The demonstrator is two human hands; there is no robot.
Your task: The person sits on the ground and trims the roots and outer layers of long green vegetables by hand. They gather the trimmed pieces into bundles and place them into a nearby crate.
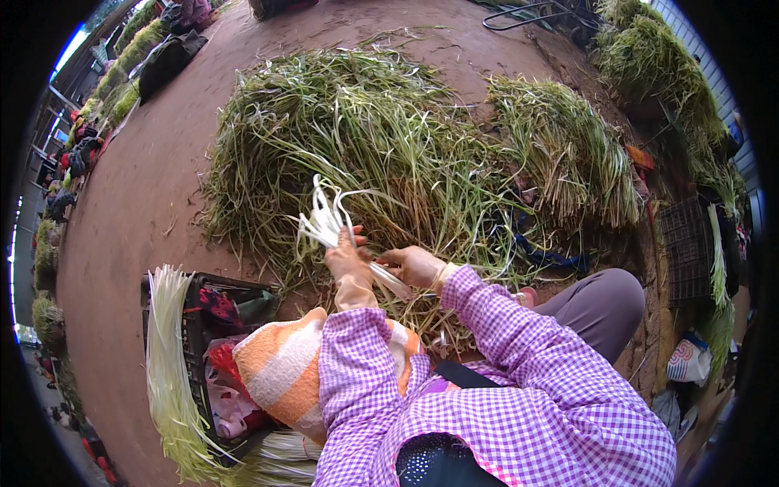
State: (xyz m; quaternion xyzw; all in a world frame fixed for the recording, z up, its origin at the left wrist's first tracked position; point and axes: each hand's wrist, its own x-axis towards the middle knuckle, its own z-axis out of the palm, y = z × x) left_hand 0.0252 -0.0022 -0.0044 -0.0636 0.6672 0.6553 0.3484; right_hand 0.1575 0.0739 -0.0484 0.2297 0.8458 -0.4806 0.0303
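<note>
My left hand (351, 262) is closed around a small bundle of pale leafy stalks (325, 222); their white ends fan out above the fist. The other end of the bundle shows below it, beside my right hand (415, 266). My right hand's fingers are bent close to those stalks; whether they grip any is hidden. A large heap of long green stalks (365, 134) lies on the ground beyond both hands. An orange and white striped towel (286, 371) lies under my left forearm.
At the left stands a black plastic crate (192, 341) with long pale stalks (167, 359) laid along its side and plastic bags inside. A second green pile (566, 146) lies right of the heap. Another black crate (684, 249) stands at the far right.
</note>
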